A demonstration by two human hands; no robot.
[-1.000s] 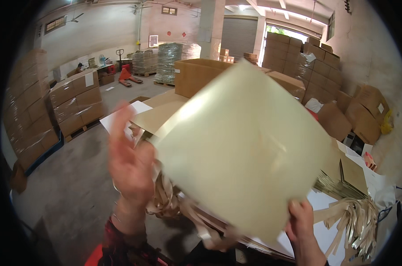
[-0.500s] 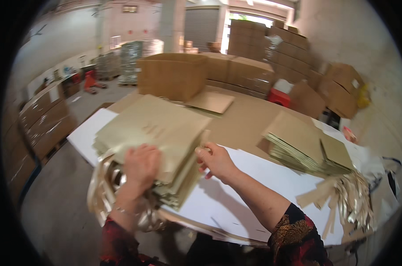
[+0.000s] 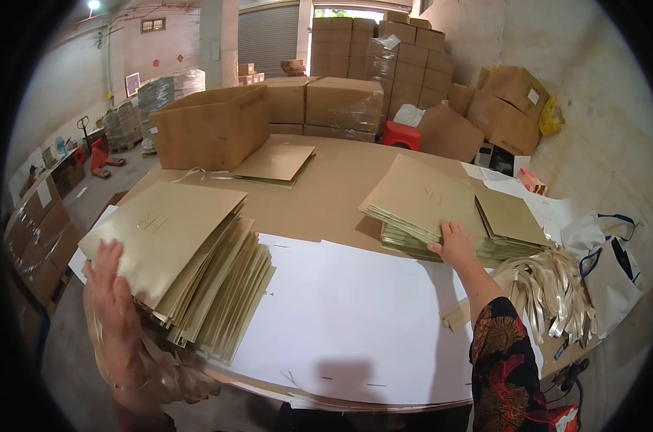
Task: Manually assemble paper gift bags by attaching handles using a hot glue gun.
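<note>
Gold paper bags, folded flat, lie fanned in a stack (image 3: pixel 190 273) at the left edge of the table (image 3: pixel 334 194). The left hand (image 3: pixel 114 295) rests flat against that stack's near-left side, fingers spread and loose, clasping nothing; its wrist drops out of view at the lower rim, where crumpled handles and loose paper under the stack blur together and cannot be sorted out. The stack's lowest bags are hidden beneath the upper ones, so their count cannot be told.

White sheets (image 3: pixel 348 317) cover the near middle of the table, their front edge bending over the rim. Farther back a thin pile of the same gold bags (image 3: pixel 275 160) lies beside an open cardboard box (image 3: pixel 211 129), whose inside is not visible.

To the right sits a second stack of gold bags (image 3: pixel 427 205), with a smaller stack (image 3: pixel 510 219) overlapping its right side. The right hand (image 3: pixel 456 243) lies palm down on the near edge of the second stack, fingers pressed on top; whether the thumb curls under the bags is hidden, so the grip cannot be told. A patterned sleeve (image 3: pixel 503 367) runs off the lower edge. Pale ribbon handles (image 3: pixel 550 288) heap just right of the forearm, partly covered by a white bag (image 3: pixel 607 266).
</note>
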